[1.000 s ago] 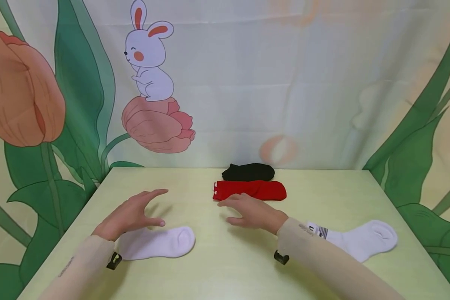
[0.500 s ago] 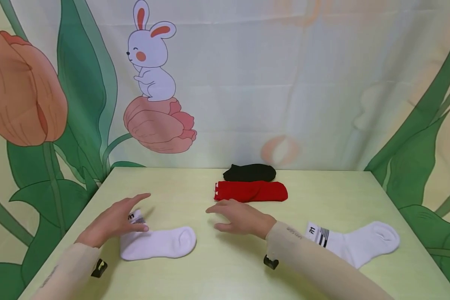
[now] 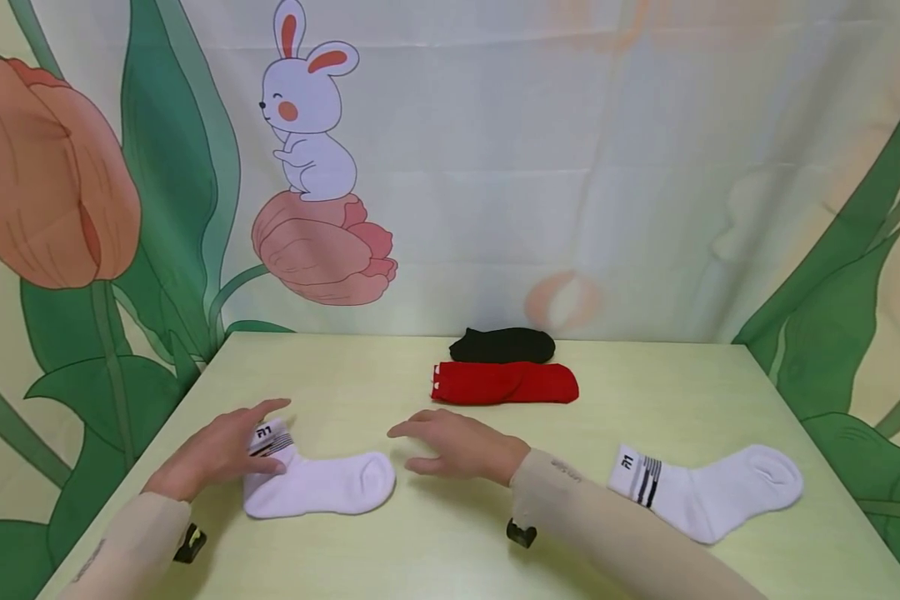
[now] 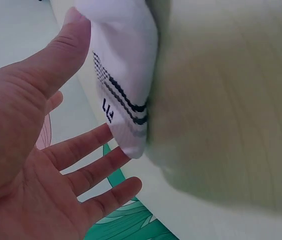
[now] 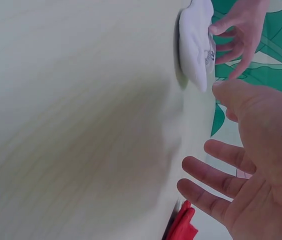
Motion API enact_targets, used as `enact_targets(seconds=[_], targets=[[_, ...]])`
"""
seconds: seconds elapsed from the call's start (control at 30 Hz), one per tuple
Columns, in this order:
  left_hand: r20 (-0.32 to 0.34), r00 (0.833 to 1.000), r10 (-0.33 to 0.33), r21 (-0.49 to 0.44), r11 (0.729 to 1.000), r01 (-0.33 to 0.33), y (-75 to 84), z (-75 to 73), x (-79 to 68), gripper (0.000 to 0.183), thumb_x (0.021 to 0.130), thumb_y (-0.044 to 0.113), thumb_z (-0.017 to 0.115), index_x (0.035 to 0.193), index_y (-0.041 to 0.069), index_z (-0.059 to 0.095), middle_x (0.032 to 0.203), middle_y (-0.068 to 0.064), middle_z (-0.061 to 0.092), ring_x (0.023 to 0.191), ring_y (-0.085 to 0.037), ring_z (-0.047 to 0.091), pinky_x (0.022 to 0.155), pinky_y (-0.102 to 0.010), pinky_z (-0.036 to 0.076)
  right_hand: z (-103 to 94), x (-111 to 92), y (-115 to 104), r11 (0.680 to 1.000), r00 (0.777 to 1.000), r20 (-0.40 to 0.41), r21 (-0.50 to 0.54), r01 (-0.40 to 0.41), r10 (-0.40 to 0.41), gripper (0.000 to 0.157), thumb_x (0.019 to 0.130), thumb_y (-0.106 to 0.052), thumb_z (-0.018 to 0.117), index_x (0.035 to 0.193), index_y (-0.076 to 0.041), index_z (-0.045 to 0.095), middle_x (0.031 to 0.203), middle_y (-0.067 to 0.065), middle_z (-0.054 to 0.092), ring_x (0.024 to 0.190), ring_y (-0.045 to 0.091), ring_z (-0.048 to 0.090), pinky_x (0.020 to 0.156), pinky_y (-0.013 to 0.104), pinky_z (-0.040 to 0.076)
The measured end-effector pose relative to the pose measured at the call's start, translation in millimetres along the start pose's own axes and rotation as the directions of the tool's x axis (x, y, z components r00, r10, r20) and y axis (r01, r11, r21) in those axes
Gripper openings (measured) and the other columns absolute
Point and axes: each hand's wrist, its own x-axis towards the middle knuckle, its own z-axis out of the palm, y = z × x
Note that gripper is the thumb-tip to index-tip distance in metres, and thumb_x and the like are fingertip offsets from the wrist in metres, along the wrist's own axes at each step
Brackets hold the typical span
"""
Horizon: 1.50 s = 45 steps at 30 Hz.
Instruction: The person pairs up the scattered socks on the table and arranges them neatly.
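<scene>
Holding left hand (image 3: 213, 450) spread at the cuff of the left white sock (image 3: 322, 487) on the worktop (image 3: 390, 567), perhaps touching, and right hand (image 3: 461, 446) loose near its toe. Showing from head only right white sock (image 3: 708, 496); behind, red sock (image 3: 487, 383), black sock (image 3: 504, 346); from left wrist, lower fingertips (image 4: 132, 186) otherwise hidden.

A pale table (image 3: 390, 558) bears two white socks (image 3: 318, 487), a red sock (image 3: 504, 383) and a black sock (image 3: 504, 345), the last two apparently touching.

Studio-like tabletop set-up, pale table (image 3: 667, 383), creased cloth backdrop (image 3: 480, 183) printed with tulips (image 3: 52, 183) and a rabbit (image 3: 307, 108)
</scene>
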Motion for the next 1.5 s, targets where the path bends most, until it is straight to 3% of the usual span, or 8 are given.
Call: enact_targets(seconds=[0.43, 0.8, 1.1, 1.5], targets=[[0.032, 0.999, -0.041, -0.028, 0.999, 0.042, -2.1, 5.0, -7.0, 0.089, 0.068, 0.045, 0.086, 0.142, 0.014, 0.047, 0.128, -0.021, 0.056, 0.108, -0.035, 0.053, 0.089, -0.057, 0.045, 7.8, 12.0, -20.5, 0.999, 0.999, 0.011, 0.022, 0.03, -0.031, 0.047, 0.094, -0.034, 0.065, 0.138, -0.025, 0.055, 0.131, -0.003, 0.058, 0.12, 0.013, 0.053, 0.099, 0.028, 0.045], [-0.01, 1.0, -0.029, 0.025, 0.999, 0.029, 4.3, 7.0, -8.3, 0.071, 0.069, 0.039, 0.086, 0.129, 0.01, 0.06, 0.114, -0.019, 0.061, 0.097, -0.032, 0.056, 0.083, -0.053, 0.048, 16.6, 22.1, -33.1, 0.999, 0.998, 0.043, 0.015, 0.049, -0.049, 0.041, 0.092, -0.031, 0.068, 0.131, -0.026, 0.061, 0.116, -0.001, 0.061, 0.099, 0.008, 0.055, 0.086, 0.022, 0.047], [-0.019, 0.998, -0.054, 0.033, 0.998, 0.055, 5.4, 9.0, -6.0, 0.07, 0.069, 0.037, 0.087, 0.128, 0.011, 0.06, 0.111, -0.018, 0.06, 0.094, -0.032, 0.056, 0.078, -0.054, 0.048, 22.0, 27.7, -38.1, 0.999, 0.997, 0.064, -0.014, 0.032, -0.031, 0.03, 0.088, -0.024, 0.073, 0.119, -0.025, 0.07, 0.096, -0.004, 0.058, 0.081, 0.005, 0.05, 0.071, 0.016, 0.043], [-0.004, 0.997, -0.081, 0.049, 0.995, 0.081, 9.2, 8.9, -3.1, 0.071, 0.067, 0.037, 0.088, 0.128, 0.011, 0.06, 0.107, -0.019, 0.059, 0.092, -0.033, 0.055, 0.075, -0.057, 0.049, 26.1, 29.8, -45.0, 0.999, 0.996, 0.089, -0.048, -0.024, 0.028, 0.029, 0.089, -0.021, 0.073, 0.118, -0.024, 0.071, 0.094, -0.005, 0.059, 0.08, 0.006, 0.051, 0.068, 0.017, 0.044]])
